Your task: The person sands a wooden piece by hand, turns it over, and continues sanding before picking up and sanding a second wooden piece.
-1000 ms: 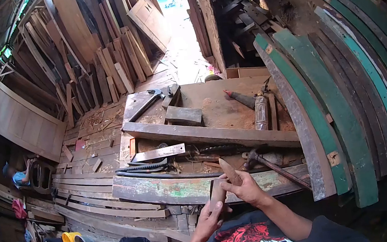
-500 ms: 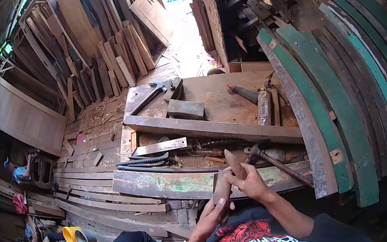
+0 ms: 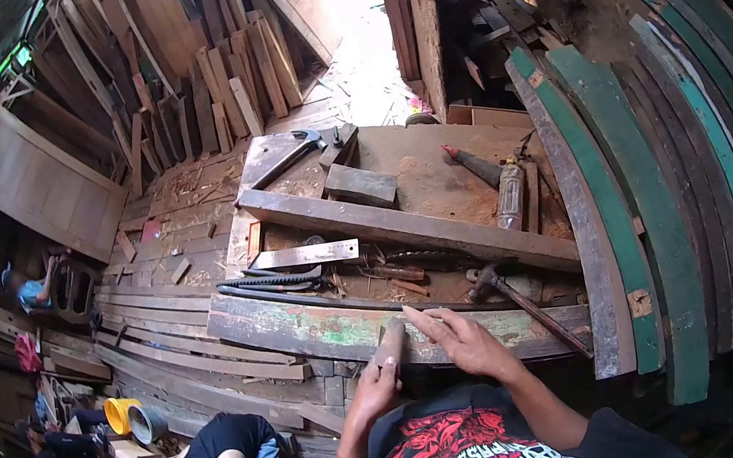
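Observation:
My left hand [image 3: 377,388] is closed round the lower end of a narrow, flat brown block [image 3: 391,343], which points up and slightly right. Just to its right, my right hand [image 3: 477,345] is angled up-left, with its fingers laid along a tapered brown wooden piece [image 3: 420,323]. That piece is partly hidden by the fingers, and its exact kind is not clear. Both hands are in front of a plank with worn green paint [image 3: 306,331] at the near bench edge. A hammer [image 3: 514,297] lies right of my right hand.
On the bench [image 3: 430,148] are a claw hammer [image 3: 285,158], a wooden block [image 3: 360,184], a long beam [image 3: 404,228], a metal square [image 3: 309,254] and a bottle [image 3: 510,196]. Green boards [image 3: 635,189] stand at right. A person in black [image 3: 229,453] bends at lower left.
Both hands have moved left, and the block and tapered piece have drawn apart. The tapered piece now tilts further left. The whole view has shifted slightly.

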Tool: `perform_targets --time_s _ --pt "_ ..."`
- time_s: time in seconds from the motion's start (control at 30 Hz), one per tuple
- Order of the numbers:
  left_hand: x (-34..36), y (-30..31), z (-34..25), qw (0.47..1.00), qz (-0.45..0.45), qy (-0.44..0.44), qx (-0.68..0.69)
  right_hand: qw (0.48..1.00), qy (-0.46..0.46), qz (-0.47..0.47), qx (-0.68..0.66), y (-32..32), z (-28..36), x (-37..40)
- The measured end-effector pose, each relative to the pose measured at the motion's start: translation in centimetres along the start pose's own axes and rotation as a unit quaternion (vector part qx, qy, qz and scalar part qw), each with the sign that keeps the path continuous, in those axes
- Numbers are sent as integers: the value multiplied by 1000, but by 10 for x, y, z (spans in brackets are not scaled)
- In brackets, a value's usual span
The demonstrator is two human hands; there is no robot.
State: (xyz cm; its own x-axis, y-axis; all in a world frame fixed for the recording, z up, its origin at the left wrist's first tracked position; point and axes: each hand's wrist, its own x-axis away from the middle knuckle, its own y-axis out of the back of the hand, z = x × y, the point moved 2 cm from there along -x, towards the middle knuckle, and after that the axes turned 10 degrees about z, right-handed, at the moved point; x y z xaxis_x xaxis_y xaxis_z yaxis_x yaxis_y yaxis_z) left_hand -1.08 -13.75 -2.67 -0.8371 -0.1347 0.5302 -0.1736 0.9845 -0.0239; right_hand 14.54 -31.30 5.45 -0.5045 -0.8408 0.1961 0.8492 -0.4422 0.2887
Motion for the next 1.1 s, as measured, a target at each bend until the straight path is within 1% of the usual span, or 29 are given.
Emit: perform_targets --time_s 0.03,0.07,0.1,0.13,0.17,0.23,0.3,0.33,0.4,0.43,0.5,0.6,0.63,0.7,0.8,0.87,0.97,1.03,1.07,1.1 --pt "0 1 -2 999 -14 -37 5 1000 -5 -8 3 -3 0 0" --pt "2 7 -1 997 -21 50 53 1000 -9 -17 6 -8 -2 -1" --pt "2 12 -3 996 -59 43 41 1000 -13 -27 9 -12 -6 0" --pt "1 16 -3 994 -97 36 28 999 26 -38 25 -17 -14 -5" --pt "-1 19 -5 990 -134 28 15 1000 -20 -11 -13 -17 -19 -5" --pt "3 22 -10 985 -171 21 12 989 -110 42 -90 -15 -7 -6" --pt "2 32 5 986 -121 107 46 989 -100 23 -111 -17 -3 -11" --pt "1 32 9 986 -123 106 31 987 -99 13 -123 -21 -3 -10" --pt "1 33 13 987 -124 105 -3 998 -15 -33 -55 -38 -27 -19" --pt "-1 36 17 985 -139 92 -34 998 27 -56 -19 -43 -31 -24" --pt "-7 42 32 979 -169 68 -90 997 59 -44 8 -48 -28 -31" --pt "-23 43 68 953 -237 -20 -189 996 86 -30 24 -53 -19 -48" --pt "-21 39 62 954 -249 -40 -162 995 89 -24 24 -55 -18 -52" --pt "-8 38 31 966 -205 45 -150 992 100 -44 66 -59 -23 -61" --pt "-4 45 23 979 -160 83 -95 987 95 -11 131 -64 -26 -64" --pt "-3 47 22 981 -159 77 -85 983 86 7 161 -65 -22 -59" --pt "-4 49 21 981 -165 70 -80 975 96 21 199 -65 -22 -55" --pt "-6 51 28 980 -171 66 -77 967 56 58 242 -65 -12 -49" --pt "-12 55 41 984 -148 67 -70 961 38 74 263 -65 -3 -46" --pt "-9 54 38 983 -157 66 -74 953 30 85 288 -65 8 -43"
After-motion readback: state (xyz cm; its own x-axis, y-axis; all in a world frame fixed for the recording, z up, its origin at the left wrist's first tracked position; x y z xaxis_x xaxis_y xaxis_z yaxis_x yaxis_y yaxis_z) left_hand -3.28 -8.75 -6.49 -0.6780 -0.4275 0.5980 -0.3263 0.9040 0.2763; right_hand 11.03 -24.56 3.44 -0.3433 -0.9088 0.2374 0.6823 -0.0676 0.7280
